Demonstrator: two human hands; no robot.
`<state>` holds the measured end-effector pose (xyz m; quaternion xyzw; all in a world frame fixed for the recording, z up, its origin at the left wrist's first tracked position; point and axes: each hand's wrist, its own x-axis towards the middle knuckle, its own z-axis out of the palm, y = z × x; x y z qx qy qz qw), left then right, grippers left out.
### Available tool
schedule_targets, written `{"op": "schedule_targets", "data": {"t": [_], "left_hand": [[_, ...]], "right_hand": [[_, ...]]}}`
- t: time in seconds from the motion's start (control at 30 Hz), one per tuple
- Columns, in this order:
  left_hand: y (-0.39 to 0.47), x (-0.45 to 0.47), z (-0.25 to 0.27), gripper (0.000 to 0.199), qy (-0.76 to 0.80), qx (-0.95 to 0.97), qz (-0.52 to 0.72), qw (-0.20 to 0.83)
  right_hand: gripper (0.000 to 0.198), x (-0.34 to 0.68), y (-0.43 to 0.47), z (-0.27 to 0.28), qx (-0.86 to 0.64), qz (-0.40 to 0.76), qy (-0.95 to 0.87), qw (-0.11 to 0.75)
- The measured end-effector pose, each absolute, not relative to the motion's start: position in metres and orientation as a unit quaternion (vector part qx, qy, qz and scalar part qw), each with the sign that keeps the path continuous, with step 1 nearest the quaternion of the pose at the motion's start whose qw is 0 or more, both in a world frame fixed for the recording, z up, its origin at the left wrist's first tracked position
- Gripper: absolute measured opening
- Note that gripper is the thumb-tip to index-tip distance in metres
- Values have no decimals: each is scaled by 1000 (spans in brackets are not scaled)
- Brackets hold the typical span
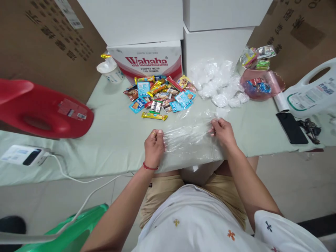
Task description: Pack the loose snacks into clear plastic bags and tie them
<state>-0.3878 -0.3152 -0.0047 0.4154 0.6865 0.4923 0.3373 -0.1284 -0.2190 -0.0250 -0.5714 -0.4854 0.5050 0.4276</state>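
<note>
Left hand [154, 148], centre of the frame: thumb and fingers pinched together on one side of a transparent bag [189, 138]. Right hand [222, 132], right of centre: thumb and fingertips likewise pinched on the bag's other side. Bag: thin, crinkled, spread between the two hands, over the near edge of a pale green cloth [110, 113]. Bracelet [150, 167], red, on the left wrist; ring [153, 133] on a left finger. Snacks [160, 92], wrapped, mixed colours: one heap, upper centre, just beyond the bag. Bar [154, 116], yellow wrapper: at the heap's near edge. Packets [219, 84], white and translucent: piled right of the snacks. Bowl [253, 96], pink, see-through, holding wrapped items: upper right. Roll [282, 103], whitish: leaning beside the bowl. Jug [311, 92], white, labelled: right edge. Phone [292, 128], black: lying below the jug. Cup [110, 72], pale: upper left, beside a Wahaha box [147, 57]. Red jug [47, 112]: left edge. Device [23, 155], white, cable [78, 180] attached: lower left. Cartons [49, 38], brown: both upper corners.
</note>
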Motion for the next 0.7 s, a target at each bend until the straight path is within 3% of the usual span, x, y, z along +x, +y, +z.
{"op": "schedule_targets", "data": {"t": [0.2,0.33,0.5,0.57,0.7], "left_hand": [[-332,-424,-4,40,710,402,431,385],[-317,-441,-2,47,751,327,453,352],[-276,-432,3,54,739,290,388,468],[-259,-420,0,46,720,339,360,487],[-223,-406,-12,12,705,402,377,447]], "right_hand": [[34,-121,-216,-34,-575,524,-493,389],[34,-122,-216,-38,-581,507,-512,378],[33,-123,-211,-38,-576,508,-526,365],[34,-126,-203,-37,-574,505,-529,369],[38,-126,-178,-29,-578,482,-519,405]]}}
